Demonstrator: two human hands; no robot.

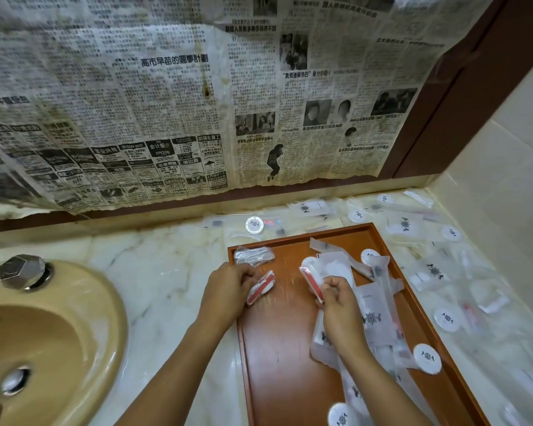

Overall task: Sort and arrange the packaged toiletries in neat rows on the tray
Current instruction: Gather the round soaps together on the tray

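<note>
A brown wooden tray (277, 348) lies on a pale marble counter (173, 272), its long side running from near to far. Inside the tray, at the far left corner, sits a small bundle of clear packets (254, 256). The left part of the tray floor is bare wood with scratches. The right part holds a loose heap of white sachets (371, 315) printed with a dark wheel mark, lying one over another, and some round white packs (369, 256) among them.

The left hand (228, 290) is over the left edge of the tray, and its curled fingers grip a small red and white pack (260, 289). The right hand (339, 302) is over the heap, and its fingers pinch a second red and white pack (313, 279), held on its edge.

Outside the tray, on the counter to the right and at the far side, more sachets and round packs (446, 318) are scattered. A beige sink (83, 318) with a metal tap knob (22, 270) is at the left. Old newspaper (166, 103) covers the wall behind.
</note>
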